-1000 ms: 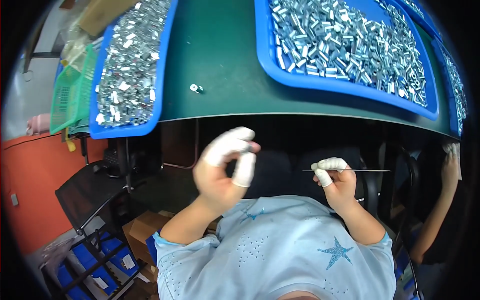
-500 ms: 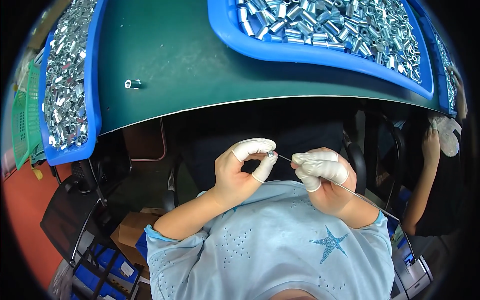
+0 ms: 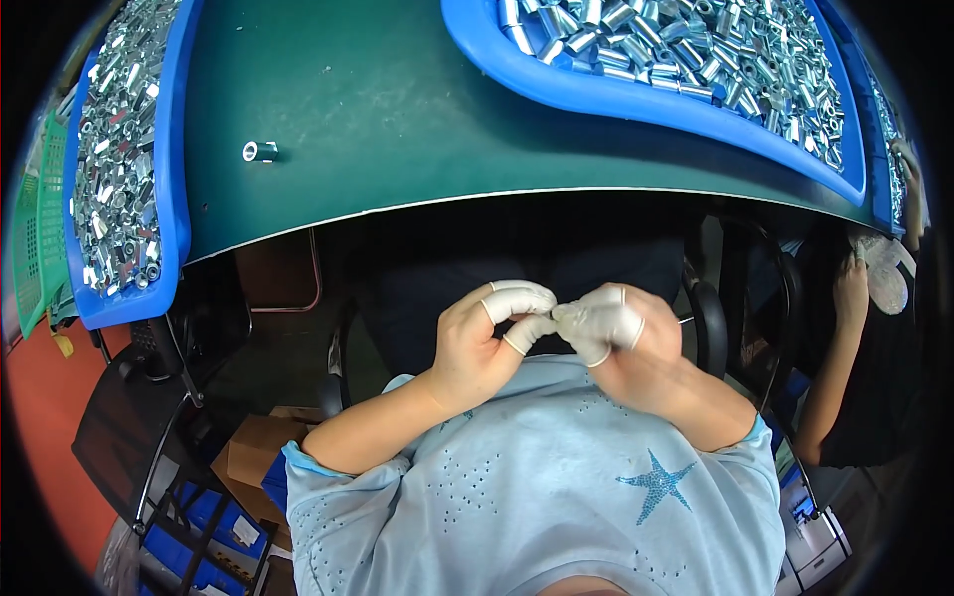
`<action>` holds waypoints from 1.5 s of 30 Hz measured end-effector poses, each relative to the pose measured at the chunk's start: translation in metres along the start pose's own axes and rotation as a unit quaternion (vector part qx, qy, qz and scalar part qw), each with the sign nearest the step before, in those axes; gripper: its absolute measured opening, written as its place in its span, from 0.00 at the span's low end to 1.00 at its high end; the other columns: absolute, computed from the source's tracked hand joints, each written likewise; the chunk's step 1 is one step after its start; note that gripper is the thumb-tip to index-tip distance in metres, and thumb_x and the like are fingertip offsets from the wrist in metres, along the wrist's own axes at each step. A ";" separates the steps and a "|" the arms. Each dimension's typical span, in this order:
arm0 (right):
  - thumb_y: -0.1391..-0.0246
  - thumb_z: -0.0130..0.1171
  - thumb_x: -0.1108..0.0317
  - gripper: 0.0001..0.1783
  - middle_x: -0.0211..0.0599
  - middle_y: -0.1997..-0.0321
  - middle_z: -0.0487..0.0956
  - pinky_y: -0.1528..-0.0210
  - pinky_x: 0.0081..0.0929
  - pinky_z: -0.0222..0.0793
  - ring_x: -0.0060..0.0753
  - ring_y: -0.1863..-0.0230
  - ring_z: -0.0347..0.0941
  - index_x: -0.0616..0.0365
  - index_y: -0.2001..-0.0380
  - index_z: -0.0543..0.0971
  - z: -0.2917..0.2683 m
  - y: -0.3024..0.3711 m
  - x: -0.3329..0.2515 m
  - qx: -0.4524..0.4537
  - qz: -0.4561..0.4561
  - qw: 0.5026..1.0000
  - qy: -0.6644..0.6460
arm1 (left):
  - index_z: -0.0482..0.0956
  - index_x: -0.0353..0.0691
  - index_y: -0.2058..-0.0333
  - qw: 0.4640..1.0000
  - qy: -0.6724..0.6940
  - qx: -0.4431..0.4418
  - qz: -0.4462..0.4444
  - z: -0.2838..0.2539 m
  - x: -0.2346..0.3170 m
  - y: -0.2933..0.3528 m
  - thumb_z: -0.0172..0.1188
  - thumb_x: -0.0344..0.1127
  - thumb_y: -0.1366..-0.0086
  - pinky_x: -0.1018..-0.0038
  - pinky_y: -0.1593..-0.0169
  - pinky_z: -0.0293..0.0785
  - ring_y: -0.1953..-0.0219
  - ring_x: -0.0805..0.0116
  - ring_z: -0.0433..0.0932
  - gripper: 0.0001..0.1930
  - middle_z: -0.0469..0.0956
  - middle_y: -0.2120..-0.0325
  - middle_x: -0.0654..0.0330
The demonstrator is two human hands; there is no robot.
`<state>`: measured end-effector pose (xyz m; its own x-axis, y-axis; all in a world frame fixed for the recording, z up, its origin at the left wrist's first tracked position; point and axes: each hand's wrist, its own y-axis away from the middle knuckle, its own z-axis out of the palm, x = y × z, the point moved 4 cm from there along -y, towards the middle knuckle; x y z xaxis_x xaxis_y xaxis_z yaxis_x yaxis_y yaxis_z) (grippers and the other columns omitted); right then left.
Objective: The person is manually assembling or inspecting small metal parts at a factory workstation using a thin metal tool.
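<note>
My left hand [image 3: 487, 336], with white finger cots on thumb and fingers, is closed in a pinch above my lap. The small metal sleeve it held half a second earlier is now almost wholly covered by fingertips. My right hand [image 3: 621, 333], also in white finger cots and slightly blurred, is closed on a thin metal rod [image 3: 686, 320]. Only a short bit of the rod shows behind that hand. The fingertips of both hands touch. A single shiny metal sleeve [image 3: 260, 152] lies on its side on the green table [image 3: 348, 119].
Blue trays full of metal sleeves stand at the far right [image 3: 596, 104] and left [image 3: 171, 179] of the table. A green basket [image 3: 40, 238] sits beyond the left tray. Another person's arm [image 3: 833, 368] is at the right. Chairs and a cardboard box [image 3: 253, 452] stand below.
My right hand has moved left and turned, bringing its fingertips against my left hand's. The rod, seen at length before, is now mostly hidden. The view has shifted slightly.
</note>
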<state>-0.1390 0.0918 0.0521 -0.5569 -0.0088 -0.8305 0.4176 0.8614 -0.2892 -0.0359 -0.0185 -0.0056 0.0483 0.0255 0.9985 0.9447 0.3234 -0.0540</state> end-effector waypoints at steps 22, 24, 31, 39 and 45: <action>0.55 0.57 0.82 0.07 0.42 0.72 0.77 0.74 0.22 0.71 0.32 0.73 0.76 0.62 0.74 0.71 -0.012 0.011 0.007 -0.040 0.110 0.989 -0.086 | 0.69 0.32 0.63 0.975 0.173 -0.067 -0.121 0.023 -0.008 0.009 0.54 0.18 0.43 0.72 0.57 0.76 0.62 0.66 0.76 0.10 0.74 0.63 0.53; 0.55 0.57 0.82 0.07 0.43 0.72 0.77 0.74 0.22 0.71 0.32 0.73 0.76 0.62 0.73 0.71 -0.017 0.011 0.000 -0.009 0.085 0.994 -0.073 | 0.69 0.33 0.62 0.975 0.177 -0.066 -0.118 0.026 -0.008 0.008 0.54 0.18 0.43 0.72 0.58 0.76 0.62 0.66 0.77 0.10 0.74 0.63 0.53; 0.56 0.59 0.82 0.10 0.45 0.70 0.77 0.74 0.20 0.69 0.32 0.71 0.76 0.61 0.71 0.70 -0.034 0.017 -0.014 0.062 0.027 0.998 -0.001 | 0.68 0.35 0.61 0.942 0.304 -0.013 -0.143 0.025 -0.009 0.004 0.53 0.19 0.42 0.71 0.58 0.76 0.62 0.63 0.77 0.10 0.74 0.62 0.51; 0.57 0.60 0.82 0.10 0.45 0.69 0.77 0.74 0.19 0.68 0.32 0.70 0.76 0.61 0.71 0.71 -0.030 0.022 -0.014 0.054 0.029 0.998 -0.006 | 0.68 0.34 0.61 0.941 0.314 -0.014 -0.122 0.027 -0.008 0.005 0.53 0.19 0.42 0.70 0.57 0.75 0.60 0.62 0.76 0.10 0.73 0.61 0.50; 0.57 0.61 0.81 0.10 0.45 0.68 0.77 0.75 0.19 0.69 0.31 0.74 0.75 0.61 0.71 0.72 -0.024 0.023 -0.015 0.047 0.034 0.998 -0.029 | 0.68 0.33 0.61 0.944 0.309 -0.014 -0.115 0.027 -0.007 0.006 0.53 0.19 0.42 0.70 0.57 0.75 0.60 0.64 0.76 0.10 0.73 0.61 0.50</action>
<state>-0.1384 0.1240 0.0691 -0.4833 0.0162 -0.8753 0.5199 0.8097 -0.2721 -0.0396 0.0086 -0.0126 0.0124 -0.6014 0.7989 0.9609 0.2283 0.1570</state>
